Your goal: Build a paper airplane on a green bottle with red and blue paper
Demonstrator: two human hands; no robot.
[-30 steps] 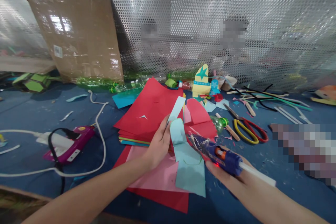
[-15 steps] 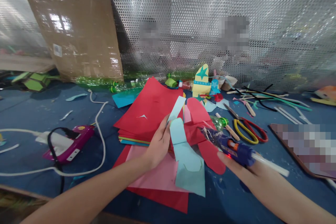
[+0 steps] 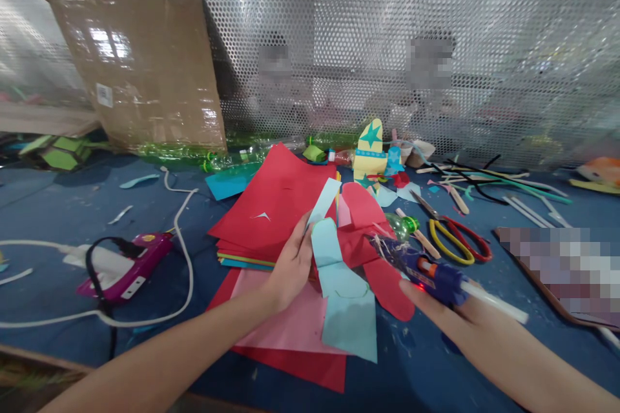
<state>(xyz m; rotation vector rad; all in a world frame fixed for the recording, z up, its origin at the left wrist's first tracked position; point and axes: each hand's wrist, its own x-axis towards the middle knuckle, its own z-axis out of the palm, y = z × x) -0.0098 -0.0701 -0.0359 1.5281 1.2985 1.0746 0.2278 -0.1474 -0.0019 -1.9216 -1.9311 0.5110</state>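
Observation:
My left hand (image 3: 290,264) pinches the upper end of a light blue paper cutout (image 3: 346,300) that lies over pink and red sheets (image 3: 285,329). My right hand (image 3: 450,313) grips a blue hot glue gun (image 3: 426,271) with a white glue stick sticking out behind; its nozzle points left toward a red paper shape (image 3: 382,277) beside the blue cutout. A stack of red paper (image 3: 271,206) lies just beyond my left hand.
Yellow and red scissors (image 3: 455,239) lie right of the papers. A pink device (image 3: 130,264) with white and black cords sits at the left. A cardboard sheet (image 3: 140,64) leans on the perforated metal wall. A yellow paper rocket (image 3: 371,148), green bottles and sticks lie at the back.
My right hand has carried the glue gun to the right, off the light blue cutout, uncovering the red shape. My left hand has kept its hold.

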